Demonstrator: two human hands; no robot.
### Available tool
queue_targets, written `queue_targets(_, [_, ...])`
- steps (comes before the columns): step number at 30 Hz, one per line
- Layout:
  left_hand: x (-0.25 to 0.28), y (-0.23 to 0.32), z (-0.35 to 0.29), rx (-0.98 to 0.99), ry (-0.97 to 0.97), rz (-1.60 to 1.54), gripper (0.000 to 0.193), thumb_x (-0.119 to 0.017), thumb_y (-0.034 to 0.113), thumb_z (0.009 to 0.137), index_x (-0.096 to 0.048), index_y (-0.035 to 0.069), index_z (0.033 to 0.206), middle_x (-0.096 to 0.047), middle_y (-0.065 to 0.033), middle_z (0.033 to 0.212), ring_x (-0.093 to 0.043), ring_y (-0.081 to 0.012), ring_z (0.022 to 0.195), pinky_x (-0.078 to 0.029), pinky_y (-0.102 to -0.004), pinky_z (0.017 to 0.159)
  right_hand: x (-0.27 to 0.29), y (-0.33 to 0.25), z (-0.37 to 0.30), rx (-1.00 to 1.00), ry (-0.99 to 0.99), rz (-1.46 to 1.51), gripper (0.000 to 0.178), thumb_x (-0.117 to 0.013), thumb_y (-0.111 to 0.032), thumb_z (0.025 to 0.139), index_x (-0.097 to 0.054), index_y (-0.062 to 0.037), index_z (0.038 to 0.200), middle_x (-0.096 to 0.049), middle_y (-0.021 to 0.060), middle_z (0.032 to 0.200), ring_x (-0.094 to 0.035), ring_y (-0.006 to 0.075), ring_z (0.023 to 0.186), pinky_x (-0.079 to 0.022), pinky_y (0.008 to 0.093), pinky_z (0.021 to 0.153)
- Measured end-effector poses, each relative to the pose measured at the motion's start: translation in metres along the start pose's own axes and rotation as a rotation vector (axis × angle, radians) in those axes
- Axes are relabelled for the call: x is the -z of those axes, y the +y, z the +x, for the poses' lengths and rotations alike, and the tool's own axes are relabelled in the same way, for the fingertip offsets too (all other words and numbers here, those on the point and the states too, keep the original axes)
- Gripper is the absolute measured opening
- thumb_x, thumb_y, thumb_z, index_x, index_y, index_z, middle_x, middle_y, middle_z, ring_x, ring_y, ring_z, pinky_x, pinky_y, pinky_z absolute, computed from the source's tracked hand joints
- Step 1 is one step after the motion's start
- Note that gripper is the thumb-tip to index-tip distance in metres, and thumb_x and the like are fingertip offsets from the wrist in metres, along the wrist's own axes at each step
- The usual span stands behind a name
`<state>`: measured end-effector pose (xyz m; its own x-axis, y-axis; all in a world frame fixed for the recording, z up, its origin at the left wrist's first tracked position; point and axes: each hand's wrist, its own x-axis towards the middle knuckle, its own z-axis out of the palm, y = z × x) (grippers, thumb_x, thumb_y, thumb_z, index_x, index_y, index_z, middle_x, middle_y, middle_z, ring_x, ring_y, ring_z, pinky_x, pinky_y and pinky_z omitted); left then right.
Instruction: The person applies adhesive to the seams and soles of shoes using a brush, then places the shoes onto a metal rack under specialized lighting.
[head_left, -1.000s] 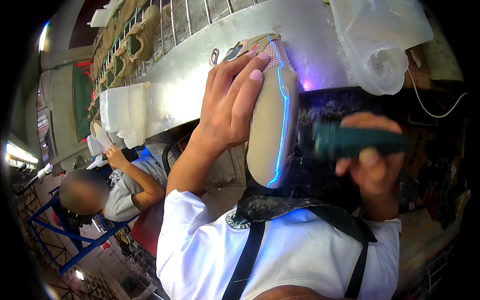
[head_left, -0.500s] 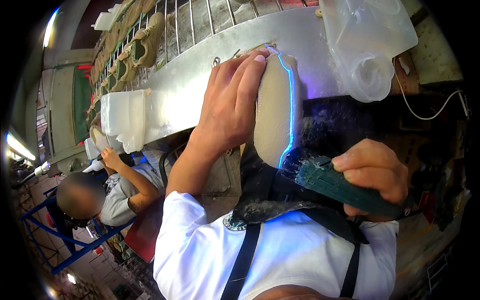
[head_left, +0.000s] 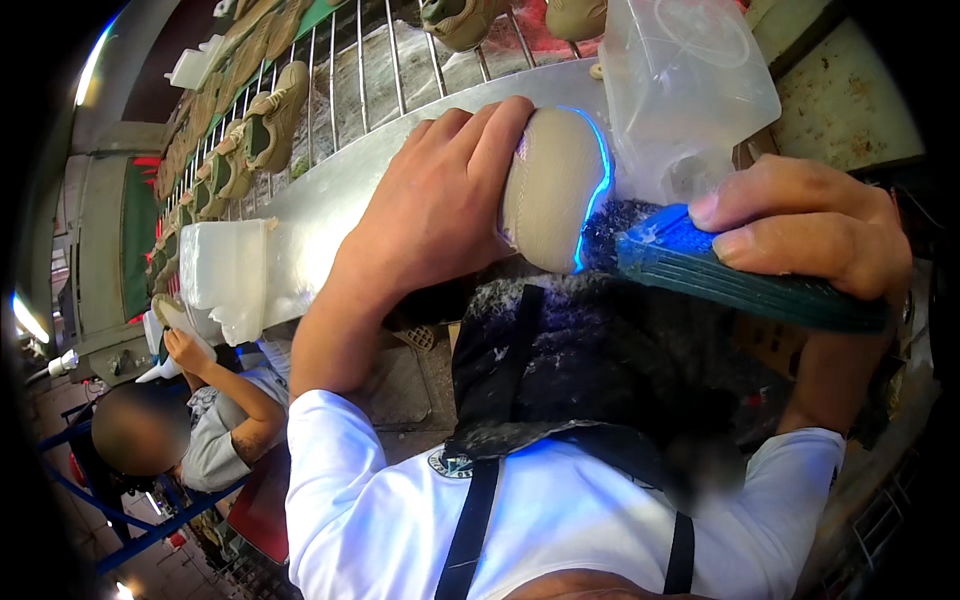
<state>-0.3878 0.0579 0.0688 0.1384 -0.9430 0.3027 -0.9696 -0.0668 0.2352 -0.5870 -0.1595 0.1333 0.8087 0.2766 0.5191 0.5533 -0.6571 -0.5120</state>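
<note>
My left hand (head_left: 430,195) is closed on a beige shoe upper (head_left: 550,185), gripping it from the left side above the metal ledge. Its rounded end is turned towards me, and a glowing blue line curves down along its right edge. In my right hand (head_left: 815,225) is a flat brush with a ridged dark green handle (head_left: 740,285). Dark, clumped bristles (head_left: 608,238) touch the shoe's lower right edge beside that line. The far part of the shoe is hidden behind my left hand.
A metal ledge (head_left: 330,200) runs ahead of me, with a cloudy plastic container (head_left: 690,80) at right and another (head_left: 222,265) at left. Beyond are rack bars (head_left: 395,60) and several beige shoes (head_left: 275,120). A co-worker (head_left: 235,410) sits at left holding a sole-shaped piece.
The shoe has turned from showing its long side to showing a rounded end. My right hand and the brush have moved up and right, with the bristles still at the shoe's edge.
</note>
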Motion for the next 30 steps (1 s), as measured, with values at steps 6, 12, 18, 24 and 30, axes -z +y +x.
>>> queue_targets(6, [0.011, -0.011, 0.016, 0.053, -0.185, 0.025, 0.096, -0.090, 0.028, 0.062, -0.042, 0.006, 0.141, -0.062, -0.0188, 0.126, -0.060, -0.0403, 0.114, -0.049, -0.0460, 0.096, 0.022, -0.009, 0.018, 0.028, -0.115, -0.059, 0.019, -0.070, -0.014, 0.088, -0.066, -0.0025, 0.102, -0.067, 0.0236, 0.104, -0.070, 0.0321, 0.082, -0.058, 0.0382, 0.072])
queue_targets(12, [0.023, -0.022, 0.022, 0.098, -0.241, -0.110, 0.082, -0.083, 0.018, 0.063, -0.044, 0.003, 0.133, -0.066, -0.0224, 0.108, -0.063, -0.0439, 0.102, -0.052, -0.0471, 0.085, 0.007, 0.014, 0.000, -0.125, 0.002, 0.160, 0.027, -0.071, -0.010, 0.086, -0.067, 0.0028, 0.109, -0.068, 0.0236, 0.104, -0.070, 0.0290, 0.086, -0.058, 0.0376, 0.076])
queue_targets(18, [0.024, -0.050, 0.010, 0.092, -0.265, -0.337, 0.086, -0.082, 0.020, 0.062, -0.044, 0.005, 0.138, -0.068, -0.0210, 0.104, -0.066, -0.0424, 0.096, -0.054, -0.0445, 0.083, -0.106, 0.057, -0.002, -0.237, 0.681, 1.223, 0.044, -0.065, 0.006, 0.087, -0.056, 0.0121, 0.130, -0.068, 0.0266, 0.112, -0.071, 0.0326, 0.100, -0.060, 0.0403, 0.089])
queue_targets(24, [0.024, -0.064, 0.006, 0.024, -0.207, -0.395, 0.098, -0.087, 0.020, 0.062, -0.037, 0.006, 0.145, -0.066, -0.0216, 0.112, -0.065, -0.0412, 0.103, -0.053, -0.0422, 0.089, -0.102, 0.055, -0.002, -0.015, 0.381, 0.143, 0.030, -0.073, 0.009, 0.079, -0.073, 0.0046, 0.108, -0.068, 0.0246, 0.121, -0.071, 0.0334, 0.105, -0.059, 0.0378, 0.090])
queue_targets(30, [0.027, -0.077, -0.001, 0.031, -0.310, -0.406, 0.116, -0.091, 0.016, 0.060, -0.022, 0.006, 0.152, -0.063, -0.0241, 0.118, -0.063, -0.0420, 0.110, -0.051, -0.0420, 0.093, -0.056, 0.045, 0.011, -0.153, 0.231, 0.273, 0.036, -0.070, -0.003, 0.084, -0.066, 0.0056, 0.119, -0.067, 0.0272, 0.120, -0.072, 0.0336, 0.099, -0.058, 0.0400, 0.087])
